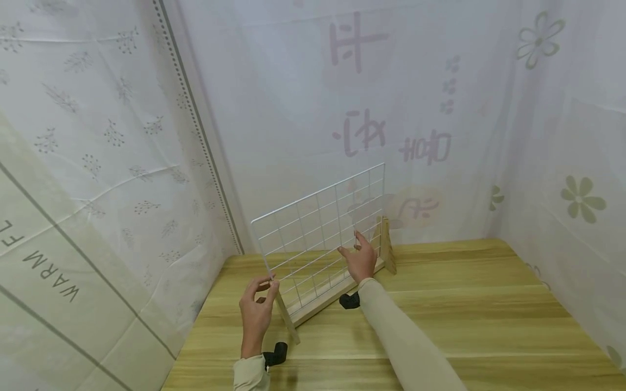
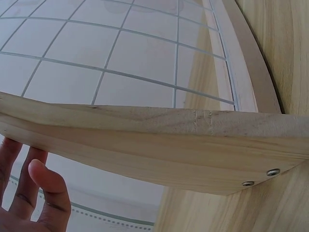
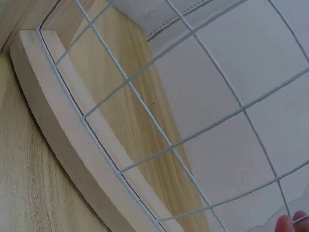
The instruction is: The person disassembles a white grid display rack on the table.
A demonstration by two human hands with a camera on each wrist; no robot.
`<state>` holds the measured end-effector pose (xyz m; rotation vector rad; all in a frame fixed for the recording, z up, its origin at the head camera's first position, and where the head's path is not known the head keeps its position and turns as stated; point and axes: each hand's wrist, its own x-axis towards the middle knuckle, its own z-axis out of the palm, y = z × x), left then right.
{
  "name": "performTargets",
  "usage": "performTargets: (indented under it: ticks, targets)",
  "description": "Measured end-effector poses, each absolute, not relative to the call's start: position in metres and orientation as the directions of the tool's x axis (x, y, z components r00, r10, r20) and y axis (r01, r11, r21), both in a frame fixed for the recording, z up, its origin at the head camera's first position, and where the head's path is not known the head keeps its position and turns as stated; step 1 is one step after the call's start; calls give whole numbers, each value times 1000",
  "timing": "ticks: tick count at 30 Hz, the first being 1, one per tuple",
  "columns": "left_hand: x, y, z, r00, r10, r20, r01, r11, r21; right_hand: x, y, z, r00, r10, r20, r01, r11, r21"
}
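Observation:
A white wire grid panel (image 1: 320,217) stands tilted with its lower edge in the slot of a wooden stand (image 1: 323,298). At the stand's near-left end, my left hand (image 1: 256,307) pinches the top of the wooden side piece (image 2: 145,145), close to the panel's edge. The left wrist view shows fingers (image 2: 36,157) against the wood; their tips are partly hidden. My right hand (image 1: 361,260) reaches to the panel's right half and pinches a wire; only its fingertips (image 3: 285,224) show in the right wrist view. The far side piece (image 1: 386,244) stands beyond it.
The stand rests on a wood-grain table (image 1: 464,315). White printed curtains (image 1: 283,108) hang behind and on both sides. Black wrist devices (image 1: 276,354) sit by both cuffs. Two screw heads (image 2: 273,172) show low on the side piece.

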<state>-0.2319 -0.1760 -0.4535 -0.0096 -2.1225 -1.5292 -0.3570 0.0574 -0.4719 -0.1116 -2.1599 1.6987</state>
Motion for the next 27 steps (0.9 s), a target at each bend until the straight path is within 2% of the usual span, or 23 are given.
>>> performTargets:
  ticks: [7, 14, 27]
  targets:
    - [-231, -176, -454, -864, -298, 406, 287, 371, 883, -357, 53, -471, -917, 322, 236, -174, 210, -962]
    - [-233, -174, -450, -859, -306, 410, 288, 373, 882, -364, 53, -452, -890, 298, 345, -291, 210, -933]
    - [-233, -175, -454, -866, -301, 399, 287, 353, 890, -364, 56, -434, -885, 310, 347, -292, 213, -933]
